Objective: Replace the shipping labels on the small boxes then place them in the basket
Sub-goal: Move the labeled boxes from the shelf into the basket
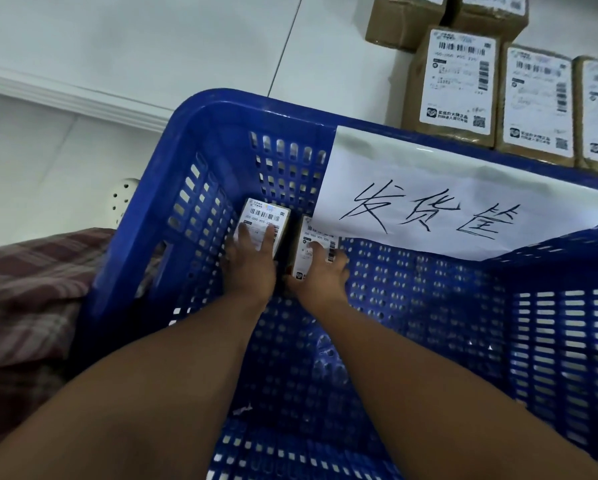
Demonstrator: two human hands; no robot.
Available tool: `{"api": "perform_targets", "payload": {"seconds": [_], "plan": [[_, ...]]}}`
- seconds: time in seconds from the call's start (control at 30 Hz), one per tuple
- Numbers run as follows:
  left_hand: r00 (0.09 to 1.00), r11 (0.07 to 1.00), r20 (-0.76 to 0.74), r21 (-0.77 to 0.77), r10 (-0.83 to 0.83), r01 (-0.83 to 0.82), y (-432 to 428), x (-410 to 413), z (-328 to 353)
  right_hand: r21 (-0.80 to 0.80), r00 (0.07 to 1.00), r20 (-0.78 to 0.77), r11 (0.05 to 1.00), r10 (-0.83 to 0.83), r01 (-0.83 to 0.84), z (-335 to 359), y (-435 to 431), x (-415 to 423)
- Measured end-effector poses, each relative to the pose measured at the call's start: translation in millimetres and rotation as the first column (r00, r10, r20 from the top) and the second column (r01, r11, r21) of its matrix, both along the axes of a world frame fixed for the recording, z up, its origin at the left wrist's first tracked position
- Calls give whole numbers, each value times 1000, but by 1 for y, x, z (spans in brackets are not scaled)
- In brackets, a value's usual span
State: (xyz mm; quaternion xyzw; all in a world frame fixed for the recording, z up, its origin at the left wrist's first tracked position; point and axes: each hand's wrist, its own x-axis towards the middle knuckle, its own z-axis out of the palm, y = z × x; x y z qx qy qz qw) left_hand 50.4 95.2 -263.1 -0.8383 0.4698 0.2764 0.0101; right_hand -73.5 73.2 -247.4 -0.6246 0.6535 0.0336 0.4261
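Placing step well under way, by the look of it. Both bare arms down from the bottom edge into the blue plastic basket (193, 133) that fills the middle and right of the frame.

Left hand (252, 268) laid over the labelled face of a small cardboard box (263, 216), fingers spread across its white shipping label (261, 211) and apparently gripping the box at its sides; thumb hidden. Right hand (322, 275) likewise holding a second small box (316, 233) just to the right, fingers across the label and curled at the box's edge.

Both boxes low in the basket's far left corner, close beside each other, near or on the perforated floor; contact not clear. No other boxes visible inside, so probably the first two in.

Across the basket's far wall, a white paper sign (429, 202) with handwritten characters. In the upper right, outside the basket, more labelled cardboard boxes (457, 81) packed side by side; old or new labels on them, impossible to tell. Likely much left: letting go of these two, then relabelling and bringing over the rest.
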Motion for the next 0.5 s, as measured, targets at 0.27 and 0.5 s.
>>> {"api": "perform_targets", "payload": {"seconds": [0.27,0.5], "plan": [[995,996,55,33,-86,85,0,-2,12,131,990,116,987,77,-92,-2,-5,-3],[992,994,93,70,-88,82,-2,-4,9,135,990,120,987,74,-90,-17,-11,-11]]}}
